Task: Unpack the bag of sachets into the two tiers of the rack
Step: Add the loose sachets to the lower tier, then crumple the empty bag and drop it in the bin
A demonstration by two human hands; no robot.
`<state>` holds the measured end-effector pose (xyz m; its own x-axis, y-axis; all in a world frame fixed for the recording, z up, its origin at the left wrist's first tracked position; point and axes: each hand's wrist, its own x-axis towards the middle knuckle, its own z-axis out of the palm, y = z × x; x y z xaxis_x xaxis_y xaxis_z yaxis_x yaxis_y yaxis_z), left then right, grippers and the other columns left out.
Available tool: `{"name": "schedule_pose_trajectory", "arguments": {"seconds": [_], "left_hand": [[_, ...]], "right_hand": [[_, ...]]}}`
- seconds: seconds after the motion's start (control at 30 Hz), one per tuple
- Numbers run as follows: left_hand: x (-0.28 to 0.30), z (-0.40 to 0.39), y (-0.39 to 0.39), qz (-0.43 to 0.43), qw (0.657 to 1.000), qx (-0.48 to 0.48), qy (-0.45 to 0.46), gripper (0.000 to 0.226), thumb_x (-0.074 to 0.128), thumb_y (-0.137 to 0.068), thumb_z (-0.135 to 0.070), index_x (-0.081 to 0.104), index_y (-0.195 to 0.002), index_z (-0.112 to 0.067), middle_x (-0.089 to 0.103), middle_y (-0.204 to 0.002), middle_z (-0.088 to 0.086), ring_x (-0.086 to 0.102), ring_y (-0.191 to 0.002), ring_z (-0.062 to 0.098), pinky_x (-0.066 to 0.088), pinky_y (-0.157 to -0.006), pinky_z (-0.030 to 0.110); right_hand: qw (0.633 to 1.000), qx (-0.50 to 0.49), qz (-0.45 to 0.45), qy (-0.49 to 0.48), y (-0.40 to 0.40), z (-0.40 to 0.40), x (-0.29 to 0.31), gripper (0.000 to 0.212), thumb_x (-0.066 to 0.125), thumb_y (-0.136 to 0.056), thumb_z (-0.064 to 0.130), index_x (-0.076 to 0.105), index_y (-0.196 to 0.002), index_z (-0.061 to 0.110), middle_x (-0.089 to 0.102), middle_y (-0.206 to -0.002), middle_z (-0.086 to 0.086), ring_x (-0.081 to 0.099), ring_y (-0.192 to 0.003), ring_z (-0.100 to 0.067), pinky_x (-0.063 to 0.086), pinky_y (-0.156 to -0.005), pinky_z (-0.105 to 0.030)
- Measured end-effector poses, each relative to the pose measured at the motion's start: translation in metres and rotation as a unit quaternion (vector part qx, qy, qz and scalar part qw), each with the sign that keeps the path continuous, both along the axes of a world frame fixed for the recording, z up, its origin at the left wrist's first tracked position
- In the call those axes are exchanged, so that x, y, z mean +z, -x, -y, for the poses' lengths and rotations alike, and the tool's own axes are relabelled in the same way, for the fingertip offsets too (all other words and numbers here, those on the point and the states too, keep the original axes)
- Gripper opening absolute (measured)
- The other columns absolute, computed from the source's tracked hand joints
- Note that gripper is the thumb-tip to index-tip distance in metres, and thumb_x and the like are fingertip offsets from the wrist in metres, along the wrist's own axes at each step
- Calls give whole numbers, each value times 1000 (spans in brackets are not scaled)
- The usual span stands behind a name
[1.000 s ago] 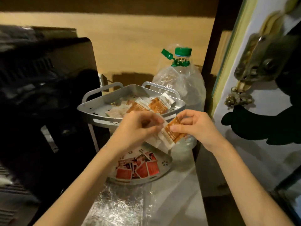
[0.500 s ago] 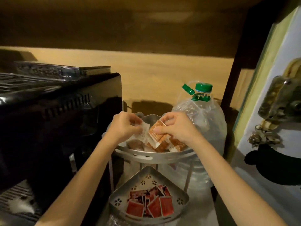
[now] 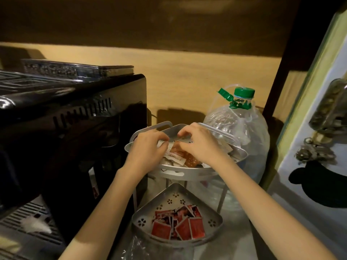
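Observation:
A grey metal corner rack stands on the counter. Its upper tier [image 3: 187, 173] holds a heap of orange and white sachets [image 3: 178, 156]. Both hands are over that heap. My left hand [image 3: 148, 149] pinches the white edge of a sachet with curled fingers. My right hand [image 3: 199, 143] has its fingers curled down onto the orange sachets, pinching them. The lower tier [image 3: 174, 196], with flower-shaped holes, holds several red sachets [image 3: 178, 225]. A crumpled clear plastic bag [image 3: 135, 250] lies at the rack's foot.
A black appliance [image 3: 71, 137] with vents stands close on the left, its grille tray [image 3: 28, 222] below. A large clear water bottle [image 3: 242, 147] with a green cap sits right behind the rack. A white door [image 3: 319, 147] with a metal latch borders the right.
Both hands rose from in front of the rack and went over the upper tier, carrying orange and white sachets onto the heap there. The view lifted with them.

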<state>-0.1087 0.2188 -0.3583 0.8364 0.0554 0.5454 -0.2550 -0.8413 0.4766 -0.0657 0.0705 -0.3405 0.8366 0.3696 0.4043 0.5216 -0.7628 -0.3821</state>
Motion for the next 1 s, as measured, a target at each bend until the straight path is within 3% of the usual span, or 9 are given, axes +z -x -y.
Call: {"name": "schedule_pose_trajectory", "arguments": {"seconds": [0.1, 0.17, 0.33, 0.5, 0.63, 0.73, 0.83, 0.9, 1.0], "left_hand": [[-3, 1, 26, 115, 992, -58, 6, 18, 60, -85, -17, 68, -101, -13, 67, -104, 4, 59, -100, 15, 50, -88, 34], [-9, 3, 45, 181, 981, -63, 12, 20, 58, -84, -21, 68, -98, -10, 69, -97, 5, 63, -94, 16, 52, -83, 31], [-46, 5, 84, 186, 977, -52, 87, 25, 62, -80, -28, 67, -96, -9, 67, -90, -1, 60, -82, 6, 47, -73, 13], [-113, -2, 112, 48, 993, -56, 87, 46, 57, -77, -43, 59, -114, -15, 58, -111, -5, 47, -104, 0, 35, -90, 5], [-171, -13, 134, -116, 992, -18, 42, 70, 44, -75, -61, 42, -133, -22, 45, -138, 0, 38, -127, 15, 31, -105, 31], [-211, -20, 151, -248, 967, 7, 59, 76, 45, -79, -61, 26, -142, -22, 24, -152, 6, 26, -137, 24, 22, -110, 37], [-246, -31, 166, -397, 916, 56, 18, 77, 47, -86, -54, 4, -146, -30, -5, -156, 5, 6, -143, 31, 12, -113, 42], [-262, -36, 173, -437, 896, 71, -26, 80, 46, -85, -56, 0, -146, -32, -13, -155, 8, -8, -143, 31, 9, -114, 46], [-274, -36, 182, -446, 892, 73, 1, 79, 48, -83, -57, 5, -145, -32, -8, -156, 9, -8, -143, 28, 12, -114, 48]], "right_hand": [[995, 38, 17, -91, 17, 9, 0, 27, 63, -83, 23, 61, -110, 23, 60, -109, 3, 54, -100, -11, 48, -85, -30], [987, 52, 36, -149, 36, 13, -5, 28, 62, -85, 22, 59, -112, 23, 62, -102, 4, 57, -96, -10, 51, -84, -33], [970, 60, 103, -210, 86, 20, -51, 33, 59, -86, 20, 55, -118, 16, 57, -105, 7, 55, -102, -9, 48, -87, -28], [977, 44, 97, -186, 123, 24, -117, 51, 53, -84, 25, 40, -132, 16, 42, -134, 6, 35, -130, -10, 28, -111, -24], [985, 11, -45, -167, 151, 28, -180, 52, 51, -84, 36, 39, -133, 23, 44, -133, 8, 33, -126, -4, 36, -107, -37], [975, -26, -176, -134, 173, 34, -227, 55, 58, -87, 32, 35, -136, 25, 37, -130, 15, 30, -123, 0, 33, -110, -37], [951, -83, -282, -92, 194, 39, -263, 67, 59, -87, 37, 25, -142, 21, 34, -145, 3, 25, -135, -11, 27, -113, -34], [939, -118, -315, -65, 206, 39, -277, 76, 57, -85, 45, 19, -145, 19, 27, -151, -1, 19, -139, -18, 24, -113, -33], [934, -137, -330, -4, 222, 31, -287, 80, 51, -87, 51, 9, -147, 18, 13, -156, -3, 9, -143, -20, 14, -116, -34]]}}
